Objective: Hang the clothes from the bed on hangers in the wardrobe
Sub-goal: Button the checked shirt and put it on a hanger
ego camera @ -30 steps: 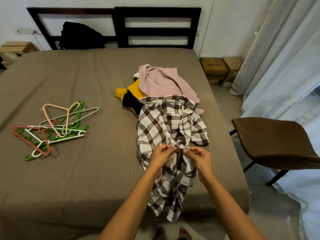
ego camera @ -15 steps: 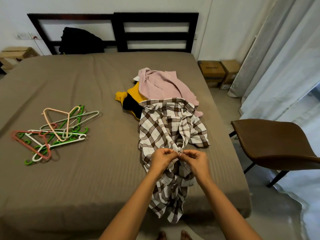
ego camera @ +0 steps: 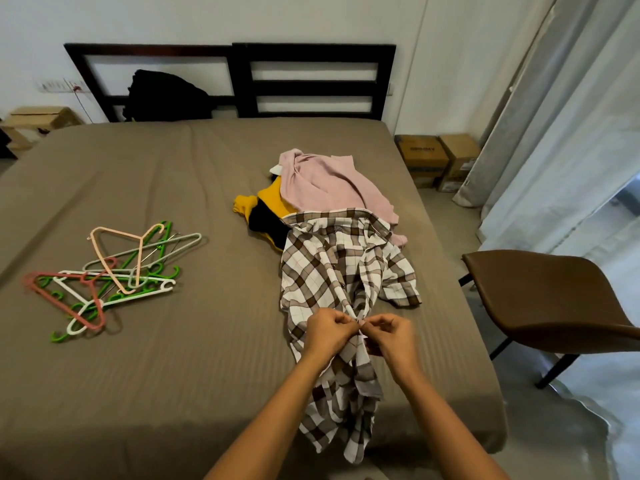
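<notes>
A brown-and-white plaid shirt (ego camera: 332, 271) lies lengthwise on the bed (ego camera: 194, 358), its lower end hanging over the near edge. My left hand (ego camera: 329, 332) and my right hand (ego camera: 391, 332) meet at its front, each pinching the fabric where the two edges come together. Behind the shirt lie a pink garment (ego camera: 329, 181) and a yellow-and-black garment (ego camera: 266, 209). A loose pile of plastic hangers (ego camera: 107, 275) in pink, green, white and grey sits on the left of the bed. No wardrobe is in view.
A brown chair (ego camera: 547, 299) stands close to the bed's right side. Cardboard boxes (ego camera: 436, 159) and white curtains (ego camera: 561, 133) are at the back right. A black item (ego camera: 166, 95) hangs on the dark headboard (ego camera: 311, 77).
My two hands have come together at the shirt's front, from a small gap to touching. The camera has tilted up slightly. The rest of the bed is unchanged.
</notes>
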